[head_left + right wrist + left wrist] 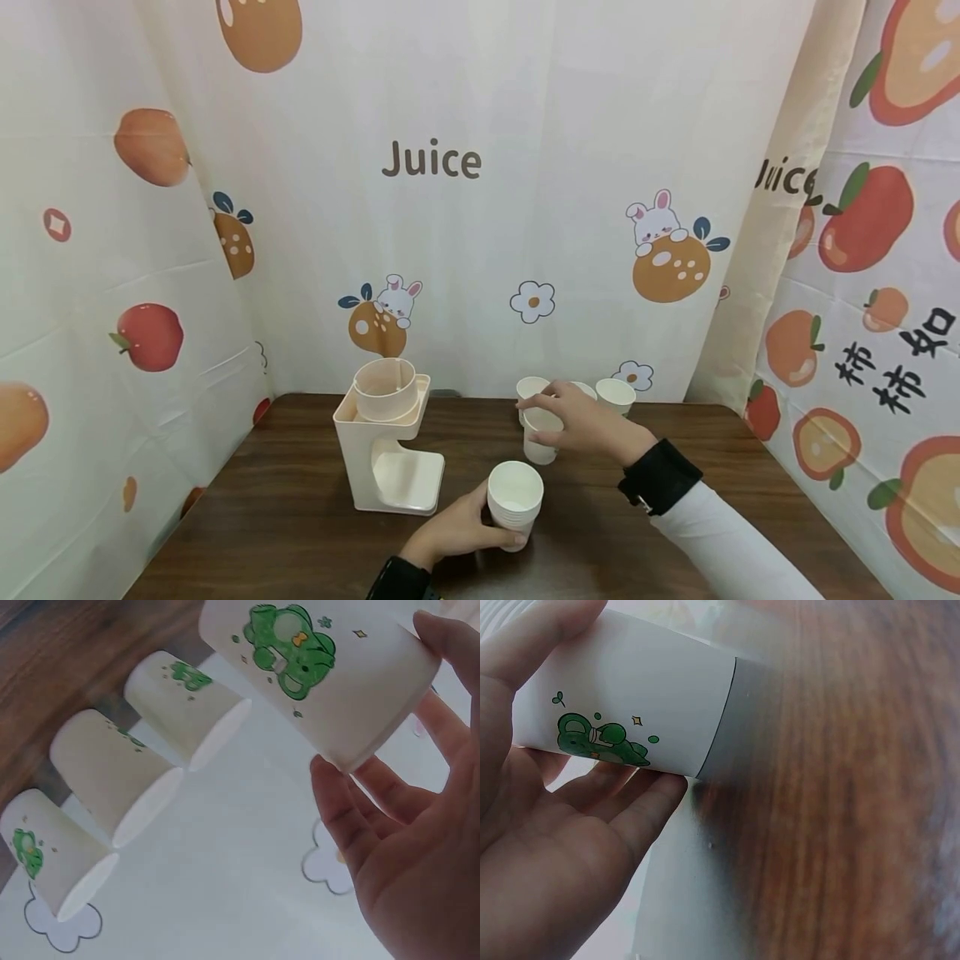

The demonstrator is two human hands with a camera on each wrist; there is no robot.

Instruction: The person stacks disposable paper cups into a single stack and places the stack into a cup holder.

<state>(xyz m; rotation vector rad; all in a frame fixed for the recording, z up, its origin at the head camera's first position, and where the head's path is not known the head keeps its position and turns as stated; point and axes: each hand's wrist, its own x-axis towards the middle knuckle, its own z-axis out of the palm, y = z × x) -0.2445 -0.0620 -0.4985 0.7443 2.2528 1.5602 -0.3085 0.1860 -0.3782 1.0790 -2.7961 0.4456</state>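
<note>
My left hand (459,527) grips a stack of white paper cups (517,518) near the front of the table, thumb and fingers around its side. A green cartoon print shows on the stack's outer paper cup (630,690) in the left wrist view. My right hand (588,423) holds a single paper cup (541,448) at its rim, fingertips and thumb on opposite sides; this cup (322,667) bears a green bear. Behind it stand three more upright paper cups, a left one (528,387), a middle one partly hidden by the hand, and a right one (617,393).
A cream-coloured appliance (358,462) with a round open top and a flat base stands left of the hands. The brown wooden table (300,533) ends at a printed fabric backdrop (465,242), with more printed fabric on both sides.
</note>
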